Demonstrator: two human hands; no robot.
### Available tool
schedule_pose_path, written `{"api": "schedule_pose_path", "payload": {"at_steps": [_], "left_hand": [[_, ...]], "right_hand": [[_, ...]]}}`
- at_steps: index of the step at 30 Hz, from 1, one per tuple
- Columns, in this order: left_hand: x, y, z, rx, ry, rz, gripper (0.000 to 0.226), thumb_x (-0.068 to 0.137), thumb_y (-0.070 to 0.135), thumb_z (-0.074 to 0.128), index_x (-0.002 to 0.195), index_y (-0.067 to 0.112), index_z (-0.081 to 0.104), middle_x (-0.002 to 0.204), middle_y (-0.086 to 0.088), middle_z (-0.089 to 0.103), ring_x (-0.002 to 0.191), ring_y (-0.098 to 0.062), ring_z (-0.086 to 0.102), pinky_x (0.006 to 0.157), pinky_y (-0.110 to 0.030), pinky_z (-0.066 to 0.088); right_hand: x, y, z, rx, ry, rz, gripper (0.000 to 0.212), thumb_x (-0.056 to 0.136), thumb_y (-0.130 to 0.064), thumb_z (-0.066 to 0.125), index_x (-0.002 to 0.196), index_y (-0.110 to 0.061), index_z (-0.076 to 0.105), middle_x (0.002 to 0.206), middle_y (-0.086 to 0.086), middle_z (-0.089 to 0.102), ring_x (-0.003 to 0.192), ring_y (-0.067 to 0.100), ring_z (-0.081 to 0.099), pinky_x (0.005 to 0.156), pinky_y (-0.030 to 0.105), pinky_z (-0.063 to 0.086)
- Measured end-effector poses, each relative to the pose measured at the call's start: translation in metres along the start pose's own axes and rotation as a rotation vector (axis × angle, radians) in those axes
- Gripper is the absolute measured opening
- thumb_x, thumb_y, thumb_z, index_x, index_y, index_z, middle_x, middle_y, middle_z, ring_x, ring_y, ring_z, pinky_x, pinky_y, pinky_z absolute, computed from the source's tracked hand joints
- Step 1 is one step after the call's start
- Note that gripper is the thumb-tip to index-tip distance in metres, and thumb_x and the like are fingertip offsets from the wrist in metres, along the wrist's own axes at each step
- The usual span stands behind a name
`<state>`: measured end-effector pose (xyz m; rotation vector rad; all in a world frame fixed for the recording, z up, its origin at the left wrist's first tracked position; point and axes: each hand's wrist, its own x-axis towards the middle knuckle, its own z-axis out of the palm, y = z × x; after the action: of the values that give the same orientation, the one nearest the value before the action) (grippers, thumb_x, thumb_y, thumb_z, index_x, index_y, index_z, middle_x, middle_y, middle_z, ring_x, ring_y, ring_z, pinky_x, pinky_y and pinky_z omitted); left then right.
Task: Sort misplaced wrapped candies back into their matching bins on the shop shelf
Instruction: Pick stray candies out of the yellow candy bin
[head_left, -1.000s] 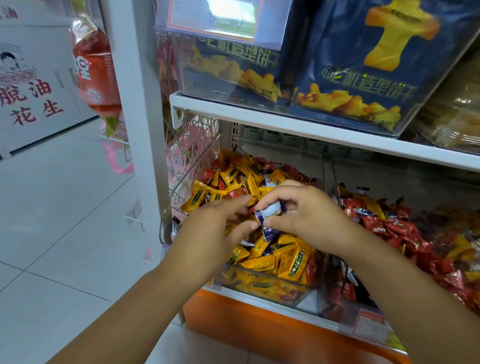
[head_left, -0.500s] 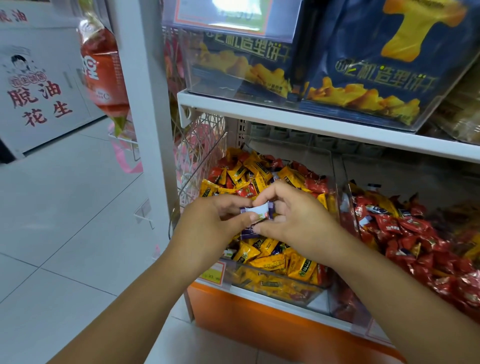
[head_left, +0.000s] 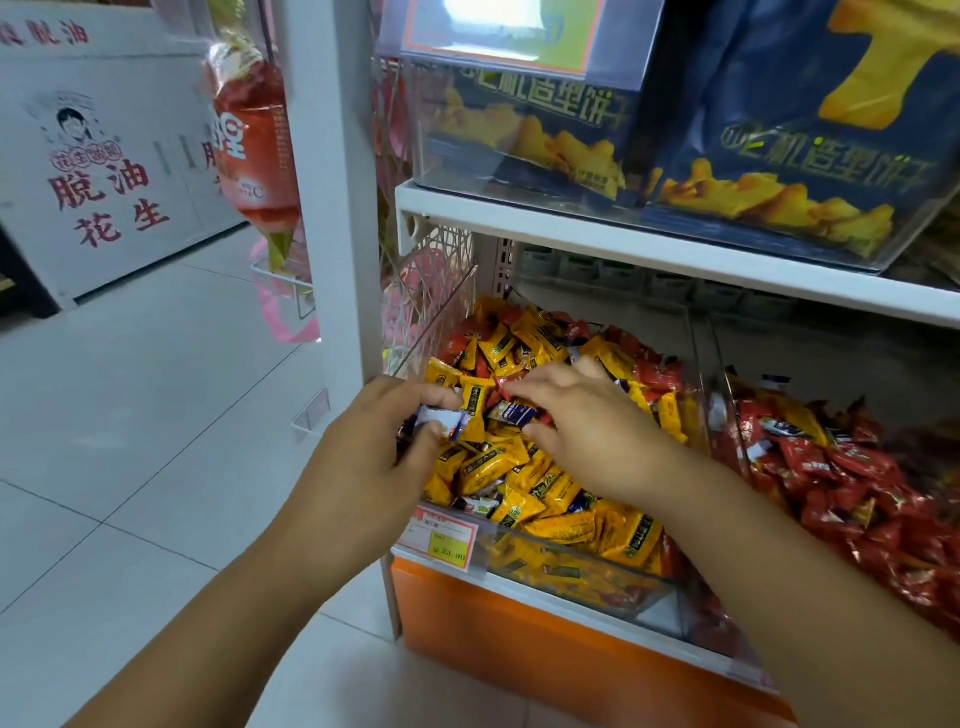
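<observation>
Blue candies (head_left: 440, 420) sat pinched in the left hand (head_left: 363, 457), thumb and curled fingers closed on a small bunch just above the front-left corner of the bin (head_left: 571, 566) of yellow candies (head_left: 545, 483). The right hand (head_left: 587, 415) reached over the heap with fingers stretched nearly straight and thumb held apart, bracketing a blue stray (head_left: 511, 413) that lay on top among the yellow ones. Whether it touched the wrapper could not be told.

The step in hand looked like picking that stray. Done well, the fingertips would close on the wrapper's body rather than a crimped end. They would lift straight up so the loose yellow pieces were not dragged along, then add it to the left hand's bunch without slackening that grip. No bin of blue ones showed; the neighbouring one held red candies (head_left: 841, 467).
</observation>
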<state>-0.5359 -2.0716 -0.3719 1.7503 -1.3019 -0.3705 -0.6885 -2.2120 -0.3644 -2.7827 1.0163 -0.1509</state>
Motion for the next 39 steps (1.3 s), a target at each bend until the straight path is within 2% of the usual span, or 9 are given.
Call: {"api": "schedule_pose_path", "payload": {"at_steps": [2, 7, 10, 14, 22, 26, 31, 35, 39], "left_hand": [[-0.003, 0.002, -0.005, 0.001, 0.017, -0.004, 0.025, 0.096, 0.016, 0.053, 0.105, 0.037, 0.063, 0.093, 0.021, 0.055, 0.079, 0.008, 0.055, 0.065, -0.005, 0.040], [-0.005, 0.000, -0.008, -0.081, 0.002, -0.074, 0.023, 0.096, 0.016, 0.047, 0.092, 0.033, 0.061, 0.064, 0.009, 0.053, 0.052, -0.003, 0.049, 0.046, -0.011, 0.037], [-0.002, 0.000, -0.007, -0.097, 0.001, -0.083, 0.020, 0.097, 0.020, 0.047, 0.088, 0.033, 0.059, 0.072, 0.006, 0.061, 0.063, -0.009, 0.059, 0.050, -0.014, 0.041], [0.003, 0.001, -0.007, -0.089, -0.048, -0.080, 0.009, 0.093, 0.026, 0.059, 0.096, 0.034, 0.061, 0.085, 0.011, 0.063, 0.066, 0.002, 0.065, 0.055, -0.012, 0.048], [0.005, 0.002, -0.001, 0.086, -0.123, 0.036, 0.030, 0.082, 0.047, 0.066, 0.111, 0.047, 0.057, 0.099, 0.027, 0.053, 0.094, 0.012, 0.050, 0.073, -0.001, 0.036], [0.006, -0.003, -0.001, 0.147, -0.118, 0.087, 0.032, 0.083, 0.058, 0.054, 0.088, 0.028, 0.066, 0.080, 0.007, 0.054, 0.078, -0.010, 0.051, 0.065, -0.019, 0.038], [0.006, -0.003, -0.010, 0.208, -0.082, -0.017, 0.017, 0.091, 0.043, 0.052, 0.083, 0.029, 0.058, 0.072, 0.010, 0.057, 0.068, -0.001, 0.055, 0.055, -0.008, 0.039], [0.004, -0.006, -0.014, 0.206, -0.108, -0.043, 0.007, 0.093, 0.042, 0.050, 0.097, 0.038, 0.053, 0.075, 0.020, 0.057, 0.071, 0.000, 0.057, 0.052, -0.008, 0.038], [0.002, -0.008, -0.015, 0.174, -0.129, -0.055, 0.018, 0.095, 0.040, 0.049, 0.110, 0.037, 0.058, 0.083, 0.019, 0.061, 0.076, -0.002, 0.058, 0.054, -0.006, 0.039]], "right_hand": [[0.007, -0.001, 0.008, -0.093, 0.033, 0.014, 0.048, 0.098, -0.030, 0.051, 0.144, -0.035, 0.039, 0.142, -0.012, 0.038, 0.126, 0.015, 0.027, 0.106, 0.035, 0.028], [0.015, 0.000, 0.011, -0.082, 0.082, 0.036, 0.035, 0.098, -0.038, 0.049, 0.132, -0.033, 0.056, 0.129, -0.009, 0.048, 0.120, 0.017, 0.035, 0.099, 0.032, 0.031], [0.011, 0.002, -0.003, 0.109, 0.056, 0.039, 0.034, 0.101, -0.032, 0.044, 0.132, -0.029, 0.057, 0.120, -0.009, 0.043, 0.114, 0.010, 0.037, 0.090, 0.021, 0.031], [-0.005, -0.005, -0.019, 0.469, 0.097, 0.013, 0.021, 0.096, -0.024, 0.056, 0.113, -0.030, 0.067, 0.091, -0.005, 0.056, 0.070, 0.004, 0.050, 0.061, 0.012, 0.039], [-0.019, -0.024, -0.015, 0.889, 0.139, -0.024, 0.010, 0.082, -0.010, 0.073, 0.083, -0.020, 0.071, 0.080, -0.001, 0.071, 0.074, 0.015, 0.066, 0.073, 0.033, 0.058], [-0.018, -0.027, -0.011, 0.853, 0.106, -0.061, 0.021, 0.087, -0.013, 0.069, 0.087, -0.034, 0.070, 0.084, -0.010, 0.071, 0.081, 0.007, 0.066, 0.079, 0.029, 0.057], [-0.019, -0.014, -0.010, 0.450, -0.018, -0.045, 0.010, 0.089, -0.028, 0.066, 0.095, -0.034, 0.071, 0.086, -0.020, 0.062, 0.086, -0.005, 0.053, 0.070, 0.010, 0.041], [-0.021, -0.025, 0.010, 0.118, -0.192, -0.198, 0.030, 0.094, -0.041, 0.055, 0.123, -0.041, 0.060, 0.099, -0.012, 0.043, 0.096, 0.008, 0.031, 0.082, 0.028, 0.031], [-0.017, -0.026, 0.017, 0.137, -0.148, -0.172, 0.026, 0.091, -0.046, 0.058, 0.117, -0.047, 0.063, 0.096, -0.010, 0.042, 0.095, 0.010, 0.032, 0.085, 0.032, 0.031]]}}
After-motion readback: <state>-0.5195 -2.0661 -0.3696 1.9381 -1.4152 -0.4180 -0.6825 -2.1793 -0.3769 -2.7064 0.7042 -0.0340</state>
